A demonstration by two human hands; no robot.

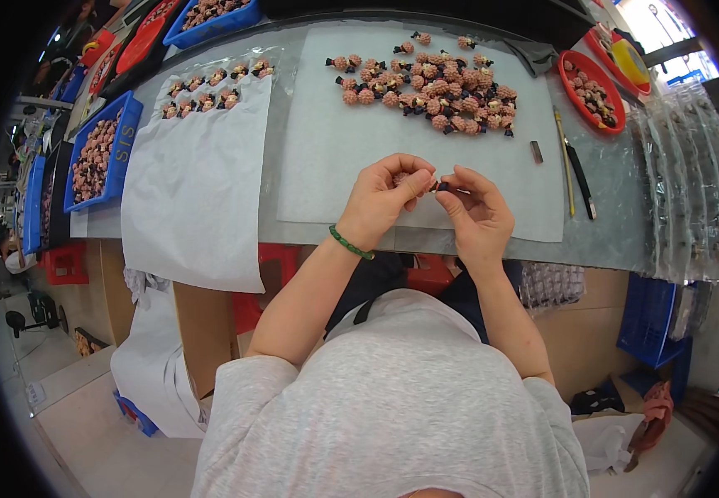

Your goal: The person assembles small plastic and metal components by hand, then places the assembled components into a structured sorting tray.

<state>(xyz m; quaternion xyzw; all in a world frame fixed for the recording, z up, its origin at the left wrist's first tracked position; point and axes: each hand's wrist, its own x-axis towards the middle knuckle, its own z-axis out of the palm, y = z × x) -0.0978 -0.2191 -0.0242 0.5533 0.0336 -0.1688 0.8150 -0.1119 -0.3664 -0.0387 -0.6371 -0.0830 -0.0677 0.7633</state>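
Note:
My left hand (386, 192), with a green bead bracelet on its wrist, is closed around a small figurine (401, 178) with a knobbly pink top. The fingers cover much of it. From the right, my right hand (482, 214) pinches the figurine's small dark end between thumb and fingertips, so the two hands nearly meet above the front of the white sheet (326, 166). A large loose pile of similar figurines (451, 87), pink on top with dark lower parts, lies beyond my hands. Whether the dark end is a separate piece, I cannot tell.
Two rows of figurines (206, 101) lie on a white cloth (193, 191) at left. Further left stands a blue bin (131, 133) of pink pieces. At right are a red bowl (621, 112), a yellow stick (564, 158), a black pen-like tool (580, 178) and clear plastic trays (692, 174).

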